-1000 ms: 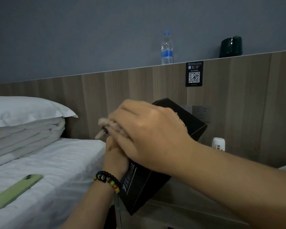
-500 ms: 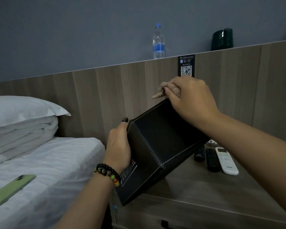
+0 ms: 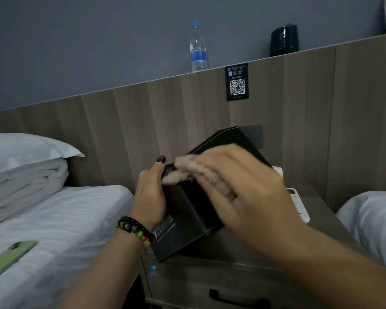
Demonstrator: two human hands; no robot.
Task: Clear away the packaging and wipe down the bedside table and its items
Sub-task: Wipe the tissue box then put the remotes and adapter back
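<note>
A black leather-look box (image 3: 187, 224) with white stitching is tilted above the bedside table (image 3: 232, 273). My left hand (image 3: 151, 197), with a beaded bracelet on the wrist, grips the box's left side. My right hand (image 3: 239, 188) lies over the box's top edge and presses a pale pink cloth (image 3: 176, 172) against it; the hand is motion-blurred. A white remote control (image 3: 299, 204) lies on the table behind my right hand, mostly hidden.
A white bed with a folded duvet and pillow (image 3: 27, 161) is on the left, a green phone (image 3: 9, 257) on its sheet. Another white bed (image 3: 372, 221) is at right. A water bottle (image 3: 197, 49) and dark cup (image 3: 283, 40) stand on the headboard ledge.
My right hand with the cloth has swept from the box's far upper edge down toward its near left edge. The box is held lower, and the view has shifted.
</note>
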